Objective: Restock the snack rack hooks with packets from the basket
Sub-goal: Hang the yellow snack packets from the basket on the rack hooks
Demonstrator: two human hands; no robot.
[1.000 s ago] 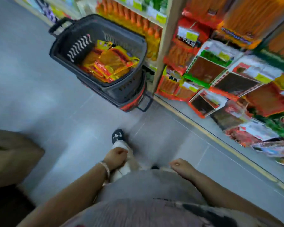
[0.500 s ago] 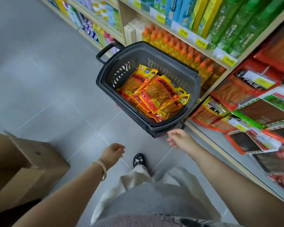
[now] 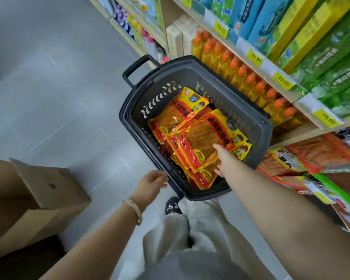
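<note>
While the right grip (image 3: 223, 158) stretches into the black basket (image 3: 190, 62) with fingers straight and nothing held, its tips lie over the top snack packet (image 3: 200, 136); whether they press on the film I cannot tell. The left grip (image 3: 150, 183) is loosely curled and empty, just beside the basket's rim at 7 o'clock, with a bangle (image 3: 133, 209) on its wrist.

The packets lie flat in a loose, overlapping heap inside the basket, which stands on the grey floor (image 3: 49, 98) at 12 o'clock from the person's feet. The top packet appears to run long from 8 o'clock to 2 o'clock, with its yellow header end toward 2 o'clock and its red end toward 8 o'clock. The packet beyond it lies much the same way.

The step in hand looks like the pick. To do it well, pinch the top packet alone by its yellow header, thumb under and fingers over, since slick film packets tend to slide or come up in pairs. The left grip could steady the rim. Lifting by the header should leave that end uppermost for a hook. The snack rack (image 3: 335, 170), hung with similar packets, is at 3 o'clock of the basket. A cardboard box (image 3: 38, 188) sits at 8 o'clock, well apart.
</note>
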